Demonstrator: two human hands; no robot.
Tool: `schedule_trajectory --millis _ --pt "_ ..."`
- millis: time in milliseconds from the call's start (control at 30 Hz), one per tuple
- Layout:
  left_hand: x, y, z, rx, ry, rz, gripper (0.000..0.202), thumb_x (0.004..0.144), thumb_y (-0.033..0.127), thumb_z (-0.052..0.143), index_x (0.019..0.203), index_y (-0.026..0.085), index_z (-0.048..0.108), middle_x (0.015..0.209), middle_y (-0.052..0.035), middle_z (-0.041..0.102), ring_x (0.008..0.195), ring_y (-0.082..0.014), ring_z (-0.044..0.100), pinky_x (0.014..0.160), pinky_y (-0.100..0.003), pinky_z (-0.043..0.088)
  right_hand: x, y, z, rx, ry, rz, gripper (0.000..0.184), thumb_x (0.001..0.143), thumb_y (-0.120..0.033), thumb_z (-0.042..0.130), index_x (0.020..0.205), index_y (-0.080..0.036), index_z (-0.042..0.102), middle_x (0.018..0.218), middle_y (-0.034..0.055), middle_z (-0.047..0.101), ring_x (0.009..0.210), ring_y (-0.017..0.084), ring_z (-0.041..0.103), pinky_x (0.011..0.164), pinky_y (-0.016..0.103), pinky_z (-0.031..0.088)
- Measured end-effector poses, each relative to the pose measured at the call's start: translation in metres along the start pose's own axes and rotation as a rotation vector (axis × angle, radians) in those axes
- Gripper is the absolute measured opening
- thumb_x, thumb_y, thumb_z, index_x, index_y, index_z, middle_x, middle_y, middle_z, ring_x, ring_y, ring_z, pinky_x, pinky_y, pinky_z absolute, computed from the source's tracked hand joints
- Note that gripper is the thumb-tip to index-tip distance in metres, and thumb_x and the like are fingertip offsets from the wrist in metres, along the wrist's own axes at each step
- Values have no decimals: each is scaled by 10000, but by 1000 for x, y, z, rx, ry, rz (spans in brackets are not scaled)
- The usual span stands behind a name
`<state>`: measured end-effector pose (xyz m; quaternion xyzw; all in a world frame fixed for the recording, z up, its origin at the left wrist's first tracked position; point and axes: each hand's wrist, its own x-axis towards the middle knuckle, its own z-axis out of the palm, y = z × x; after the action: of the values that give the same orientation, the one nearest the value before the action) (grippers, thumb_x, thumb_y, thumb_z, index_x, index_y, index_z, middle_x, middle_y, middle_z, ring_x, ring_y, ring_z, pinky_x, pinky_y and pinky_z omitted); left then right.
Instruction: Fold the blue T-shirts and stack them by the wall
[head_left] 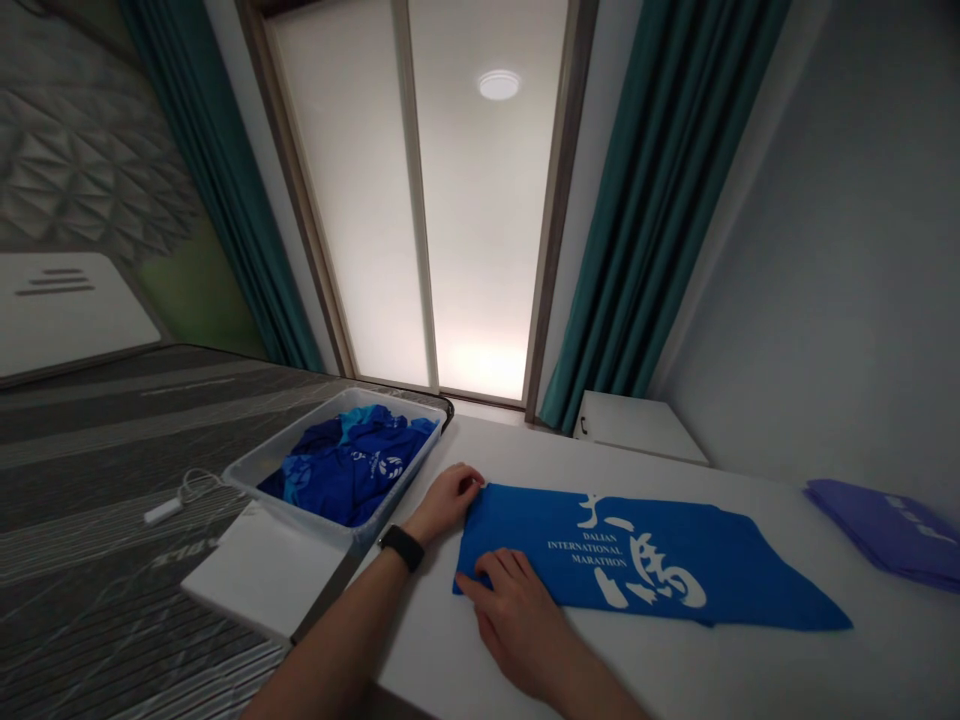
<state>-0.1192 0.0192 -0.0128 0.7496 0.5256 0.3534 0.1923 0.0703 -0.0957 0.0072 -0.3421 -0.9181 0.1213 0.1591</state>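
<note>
Head view: a flat, royal-blue cloth garment point(645, 555) w/ white "DALIAN INTERNATIONAL MARATHON" print lies folded on the smooth white bench point(750, 660), its long point running away to the right. Both hands sit at its left end. The left grip point(442, 503), w/ a black smartwatch point(401, 547) on the wrist, has its fingers curled lightly at the top-left corner; it touches the cloth, but can't tell if it's actually pinching or just resting. The right grip point(517, 620) is released, not clenched, fingers spread flat on the lower-left edge, seemingly pressing the fabric down so it stays put on the bench. So the garment is right under and just ahead of both grips, not lifted. Just left of it, a clear rectangular plastic tub point(289, 432) sits near the bench's left end, within easy reach, holding a loose pile of crumpled blue garments point(352, 470). Far right, well apart from the hands, is a neat folded purple cloth stack point(885, 530). Left of the bench, a white cable w/ plug point(165, 510) lies on a grey striped bed point(112, 440).
</note>
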Motion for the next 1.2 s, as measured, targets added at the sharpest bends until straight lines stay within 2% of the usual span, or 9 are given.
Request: schedule_trajectory --millis 67,167,233,300,500,800,1000,1100,1200 --pt "8 -1 1 3 -16 8 205 860 225 525 938 165 705 871 -49 599 776 -167 570 728 -275 451 0 -1 -2 13 -5 3 356 914 -175 508 1250 -273 576 1097 53 582 1058 228 486 950 390 377" --pt "20 -1 -2 26 -133 48 230 820 172 542 957 182 727 886 -43 599 792 -165 567 765 -275 455 1 -1 -4 23 -17 8 343 916 -178 502 1239 -267 579 1107 54 576 1064 229 478 953 393 367" --pt "26 -1 -3 2 -233 75 254 793 141 544 957 190 731 883 -28 597 740 -144 553 722 -255 449 0 0 -4 36 -17 15 338 915 -180 503 1232 -269 580 1112 51 574 1067 228 474 951 388 364" --pt "29 -2 -4 -40 -284 79 253 776 134 551 947 186 729 882 -18 597 690 -126 533 668 -239 437 0 0 -4 51 -14 20 334 916 -181 503 1227 -273 580 1115 46 573 1070 224 473 952 380 360" --pt "27 -6 0 -25 -174 71 158 781 138 551 851 166 690 807 -19 622 731 -151 542 705 -260 427 -1 1 -4 58 -10 18 321 924 -194 494 1226 -269 574 1122 46 571 1068 219 467 954 377 349" --pt "29 -7 0 -12 -170 53 166 802 141 528 825 170 689 832 -28 630 715 -151 569 694 -262 444 -2 2 1 89 22 11 345 918 -183 501 1239 -288 572 1122 34 575 1071 213 468 966 380 359" --pt "24 1 -3 62 -144 49 269 937 292 457 1027 177 683 958 -58 674 905 -190 617 843 -302 454 -1 0 -1 107 43 6 386 906 -175 518 1274 -285 562 1116 41 593 1075 216 499 974 396 403" --pt "18 7 -2 221 -156 47 290 898 397 563 1096 211 666 945 -43 661 925 -215 601 859 -340 439 0 8 -6 102 110 45 417 921 -147 467 1318 -254 539 1146 54 611 1083 198 525 988 383 426" --pt "12 10 -1 329 -172 81 276 878 385 608 1104 236 659 997 -44 646 990 -234 574 887 -368 420 1 25 -8 -20 193 129 447 948 -158 399 1380 -211 500 1304 85 585 1227 215 487 1090 432 363"
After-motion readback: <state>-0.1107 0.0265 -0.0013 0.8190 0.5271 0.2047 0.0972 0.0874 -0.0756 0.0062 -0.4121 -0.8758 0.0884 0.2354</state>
